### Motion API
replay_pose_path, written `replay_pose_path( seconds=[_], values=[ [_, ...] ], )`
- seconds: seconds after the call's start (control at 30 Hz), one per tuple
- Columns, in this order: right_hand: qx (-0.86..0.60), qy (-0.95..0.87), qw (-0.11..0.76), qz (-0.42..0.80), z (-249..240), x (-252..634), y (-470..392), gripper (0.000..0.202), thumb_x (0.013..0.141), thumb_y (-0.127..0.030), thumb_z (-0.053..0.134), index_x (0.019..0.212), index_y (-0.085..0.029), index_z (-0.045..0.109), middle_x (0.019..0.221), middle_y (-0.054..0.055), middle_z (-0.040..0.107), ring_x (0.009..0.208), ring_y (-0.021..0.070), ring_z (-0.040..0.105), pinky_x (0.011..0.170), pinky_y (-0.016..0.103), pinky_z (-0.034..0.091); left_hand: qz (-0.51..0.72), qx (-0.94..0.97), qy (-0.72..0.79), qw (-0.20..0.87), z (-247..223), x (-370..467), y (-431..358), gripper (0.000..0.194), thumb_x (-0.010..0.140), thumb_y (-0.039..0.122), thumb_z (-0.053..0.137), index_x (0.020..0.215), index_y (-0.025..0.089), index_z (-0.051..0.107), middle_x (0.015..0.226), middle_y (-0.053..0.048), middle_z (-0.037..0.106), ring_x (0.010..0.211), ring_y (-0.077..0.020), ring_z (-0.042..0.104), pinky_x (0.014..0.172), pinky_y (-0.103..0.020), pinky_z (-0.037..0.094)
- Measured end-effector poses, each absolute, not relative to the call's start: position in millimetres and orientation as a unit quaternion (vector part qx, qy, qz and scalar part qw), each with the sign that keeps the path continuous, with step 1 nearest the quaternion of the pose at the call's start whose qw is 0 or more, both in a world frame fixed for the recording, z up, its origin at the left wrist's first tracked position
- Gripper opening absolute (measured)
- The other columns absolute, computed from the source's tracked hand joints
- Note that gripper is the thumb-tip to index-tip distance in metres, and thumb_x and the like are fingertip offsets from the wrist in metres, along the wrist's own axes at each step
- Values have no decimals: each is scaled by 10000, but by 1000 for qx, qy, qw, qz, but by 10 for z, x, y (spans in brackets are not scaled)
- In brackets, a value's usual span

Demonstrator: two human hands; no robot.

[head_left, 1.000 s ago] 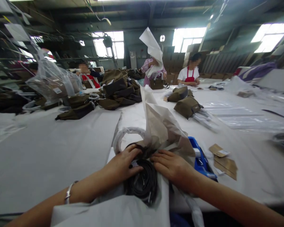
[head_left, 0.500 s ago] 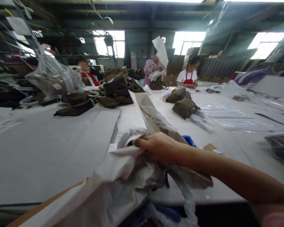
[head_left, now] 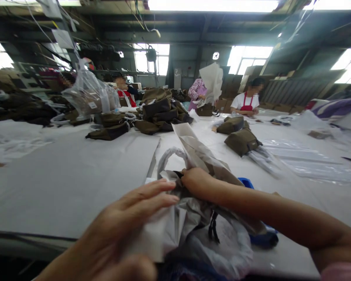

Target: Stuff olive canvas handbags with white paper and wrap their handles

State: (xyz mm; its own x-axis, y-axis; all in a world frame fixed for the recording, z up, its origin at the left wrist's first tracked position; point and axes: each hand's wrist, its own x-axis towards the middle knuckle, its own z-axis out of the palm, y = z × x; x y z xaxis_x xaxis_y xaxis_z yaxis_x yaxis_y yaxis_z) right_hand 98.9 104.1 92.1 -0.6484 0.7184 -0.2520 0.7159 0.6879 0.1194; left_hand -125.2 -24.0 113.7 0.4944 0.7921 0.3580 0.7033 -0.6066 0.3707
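A bag [head_left: 179, 173] lies in front of me, loosely wrapped in thin whitish paper [head_left: 190, 140], with only a dark bit of its edge showing. Its handle [head_left: 172, 152] is wrapped in pale material and loops up at the far side. My right hand [head_left: 197, 181] is closed on the upper edge of this paper-wrapped bag; its fingertips are partly hidden. Close by on the left, my left hand [head_left: 134, 214] is open, fingers stretched toward the bag over a white paper flap. A second pale wrapped strap and a black cord [head_left: 213, 228] hang at the near side.
Olive bags are piled [head_left: 160, 113] at the back, and more olive bags [head_left: 241, 138] lie to the right. Clear plastic sheets [head_left: 298, 160] cover the right side of the white table [head_left: 76, 179]. A blue object [head_left: 247, 182] sits beside my right forearm. Several co-workers are across the table.
My left hand has come out from behind the white paper, fingers spread. The paper sheet has dropped lower, uncovering the wrapped handle. My right hand stays at the bag's edge.
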Motion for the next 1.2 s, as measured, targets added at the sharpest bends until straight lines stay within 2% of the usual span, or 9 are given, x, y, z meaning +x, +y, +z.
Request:
replay_pose_path(
  seconds=[0.23,0.33,0.47,0.6,0.73,0.83,0.97,1.07,1.2],
  values=[
    [329,943,-35,22,1121,1298,774,478,972,-155,561,1447,-144,519,1374,177,634,1109,276,698,917,382,575,149,855,460,189,547,-862,391,415,996,333,480,1359,201,632,1432,-149,612,1249,-334,637,1039,-519,526],
    [169,981,-91,-18,1102,1353,590,596,983,-348,616,1527,-188,430,1544,150,494,1437,286,444,1186,471,381,228,831,422,283,537,-901,546,393,931,261,561,1306,221,669,1337,-87,693,1200,-283,669,1038,-442,534],
    [98,990,-56,-81,855,1332,684,659,922,-532,663,1489,-237,502,1673,145,260,1547,372,195,1213,585,285,334,750,433,372,603,-1144,622,331,916,266,601,1220,217,722,1232,-40,750,1135,-223,697,1044,-357,527],
    [136,987,-45,-77,623,1282,941,520,987,-496,574,1428,-221,570,1638,165,337,1496,369,336,1157,533,408,495,589,567,294,455,-1443,377,345,953,421,583,1155,178,721,1073,-65,778,997,-233,723,946,-365,573],
    [239,965,-73,-83,582,1159,1099,477,1027,-368,497,1485,-236,499,1596,150,421,1337,295,566,1047,438,529,583,547,591,104,319,-1524,-184,193,993,326,507,1009,254,685,960,-10,742,871,-201,696,790,-326,589],
    [278,953,-76,-99,625,1037,1183,489,1015,-312,483,1496,-219,477,1550,130,488,1253,265,628,1023,395,534,497,746,434,93,296,-1271,-428,199,951,255,572,1112,334,659,932,19,763,819,-190,718,778,-315,612],
    [297,946,-61,-114,695,923,1248,456,1016,-258,459,1462,-179,510,1431,127,593,1183,248,655,987,359,532,365,851,371,68,192,-780,-210,484,963,229,588,1435,177,492,1353,-136,669,1281,-272,614,1083,-406,528],
    [322,939,-42,-114,721,904,1245,443,1014,-256,461,1443,-166,528,1446,132,583,1131,251,675,941,348,544,293,842,447,77,44,-578,120,436,904,128,581,1338,150,566,1309,-152,674,1269,-316,601,1066,-500,523],
    [349,930,-52,-103,744,966,1188,517,1019,-291,457,1527,-198,431,1527,113,521,1180,270,662,945,360,551,254,858,424,142,-62,-534,357,218,906,93,572,1078,172,680,1082,-94,735,1036,-262,682,912,-402,571]
  ],
)
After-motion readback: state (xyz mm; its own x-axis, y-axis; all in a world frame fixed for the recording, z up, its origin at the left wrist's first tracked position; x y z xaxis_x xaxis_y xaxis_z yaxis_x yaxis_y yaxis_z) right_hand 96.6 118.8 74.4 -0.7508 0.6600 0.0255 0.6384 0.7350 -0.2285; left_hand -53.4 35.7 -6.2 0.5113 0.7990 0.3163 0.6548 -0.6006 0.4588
